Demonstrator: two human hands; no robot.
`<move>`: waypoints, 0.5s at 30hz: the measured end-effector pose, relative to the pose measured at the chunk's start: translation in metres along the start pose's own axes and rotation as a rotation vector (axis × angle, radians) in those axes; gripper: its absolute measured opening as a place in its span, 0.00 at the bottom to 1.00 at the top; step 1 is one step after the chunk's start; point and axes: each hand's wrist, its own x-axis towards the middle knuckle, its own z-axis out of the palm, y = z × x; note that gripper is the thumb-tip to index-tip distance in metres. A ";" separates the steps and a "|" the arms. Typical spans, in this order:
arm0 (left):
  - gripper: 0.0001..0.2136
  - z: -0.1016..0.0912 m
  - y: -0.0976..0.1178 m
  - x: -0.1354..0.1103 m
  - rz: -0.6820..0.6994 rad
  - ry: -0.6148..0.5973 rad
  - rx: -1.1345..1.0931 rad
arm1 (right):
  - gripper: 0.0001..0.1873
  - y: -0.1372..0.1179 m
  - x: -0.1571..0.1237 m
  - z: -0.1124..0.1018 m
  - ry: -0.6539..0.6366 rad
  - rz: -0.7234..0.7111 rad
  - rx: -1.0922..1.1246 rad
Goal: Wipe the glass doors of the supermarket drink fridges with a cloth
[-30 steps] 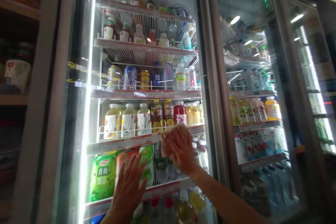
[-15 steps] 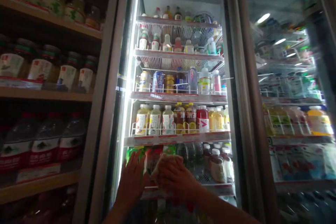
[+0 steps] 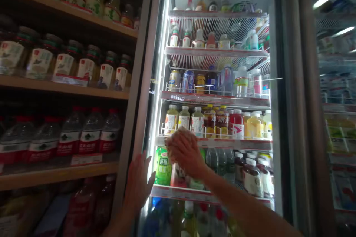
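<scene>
right hand's (image 3: 189,155) grip closed on a crumpled cloth (image 3: 171,144) against a glass fridge door (image 3: 218,96); left hand (image 3: 137,181) splayed near the door's left edge. wiping looks under way; how much is done or left, i cannot tell.

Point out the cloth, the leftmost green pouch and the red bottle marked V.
Cloth (image 3: 171,145): head view, its uncovered left edge.
Leftmost green pouch (image 3: 163,166): head view, its printed front.
Red bottle marked V (image 3: 237,127): head view, its front label.
</scene>
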 end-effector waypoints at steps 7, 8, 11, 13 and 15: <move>0.23 -0.019 -0.027 -0.015 -0.016 -0.018 0.077 | 0.24 -0.026 0.037 0.020 -0.026 -0.145 0.095; 0.23 -0.021 -0.030 -0.018 -0.020 -0.022 0.090 | 0.23 -0.030 0.043 0.023 -0.005 -0.072 0.095; 0.22 -0.026 -0.036 -0.030 -0.012 -0.032 0.114 | 0.25 -0.054 0.039 0.036 -0.047 -0.051 0.129; 0.22 -0.028 -0.040 -0.041 -0.004 -0.046 0.125 | 0.25 -0.073 0.016 0.045 -0.140 -0.207 0.181; 0.22 -0.029 -0.042 -0.050 0.009 -0.071 0.124 | 0.24 -0.084 -0.009 0.050 -0.198 -0.328 0.220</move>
